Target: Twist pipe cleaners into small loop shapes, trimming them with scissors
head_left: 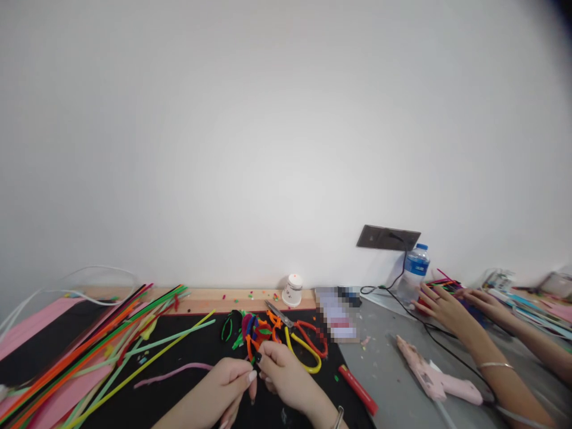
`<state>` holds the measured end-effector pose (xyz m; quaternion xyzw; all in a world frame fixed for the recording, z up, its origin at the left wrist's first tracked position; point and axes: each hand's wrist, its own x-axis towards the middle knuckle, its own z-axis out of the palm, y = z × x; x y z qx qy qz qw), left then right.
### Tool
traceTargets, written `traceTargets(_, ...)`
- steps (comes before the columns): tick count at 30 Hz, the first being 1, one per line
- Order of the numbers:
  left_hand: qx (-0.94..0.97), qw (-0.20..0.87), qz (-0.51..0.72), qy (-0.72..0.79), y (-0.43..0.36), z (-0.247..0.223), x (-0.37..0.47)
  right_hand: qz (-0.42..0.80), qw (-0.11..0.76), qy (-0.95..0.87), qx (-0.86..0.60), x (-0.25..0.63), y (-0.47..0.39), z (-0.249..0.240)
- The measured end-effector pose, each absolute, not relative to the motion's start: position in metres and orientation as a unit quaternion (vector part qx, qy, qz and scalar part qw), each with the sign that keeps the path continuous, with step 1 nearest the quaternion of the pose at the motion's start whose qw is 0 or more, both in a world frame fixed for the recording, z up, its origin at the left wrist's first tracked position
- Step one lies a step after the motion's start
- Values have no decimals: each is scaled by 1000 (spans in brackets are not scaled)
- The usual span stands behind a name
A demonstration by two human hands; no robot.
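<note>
My left hand (230,381) and my right hand (286,375) meet low in the middle of the view, above a black mat (179,339). Both are closed, thumbs and forefingers pinched together on a small bit of pipe cleaner (253,361), mostly hidden by the fingers. A lilac pipe cleaner (174,373) runs out to the left from behind my left hand; whether it is held is unclear. Just beyond the fingertips lies a tangle of bent pipe cleaners (252,328) in orange, green, blue and purple. Scissors (288,323) with red and yellow handles lie beside my right hand.
Long pipe cleaners (111,345) lie in a bundle at left. A white cup (292,291) stands by the wall. To the right are a red tube (358,390), a pink glue gun (435,375), a water bottle (413,274), a black cable (429,325) and another person's hands (447,307).
</note>
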<state>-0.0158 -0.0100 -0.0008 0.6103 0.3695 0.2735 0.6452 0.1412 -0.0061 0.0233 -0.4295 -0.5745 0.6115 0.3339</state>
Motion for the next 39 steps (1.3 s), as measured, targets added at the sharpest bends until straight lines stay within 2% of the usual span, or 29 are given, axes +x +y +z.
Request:
traceTargets(7, 589, 668, 291, 350, -10, 4, -15, 672, 368, -515, -385, 138, -7, 26)
traceTargets(19, 574, 669, 306, 359, -10, -4, -10, 588, 419, -530, -445, 139, 0, 22)
traceTargets(25, 543, 695, 307, 357, -11, 3, -9, 625, 509, -439, -396, 142, 2, 23)
traceTargets(30, 525, 704, 326, 350, -12, 4, -5, 679, 475, -445, -339, 135, -3, 22)
traceTargets(39, 494, 735, 310, 346, -18, 10, -3, 587, 494, -498, -405, 137, -1, 23)
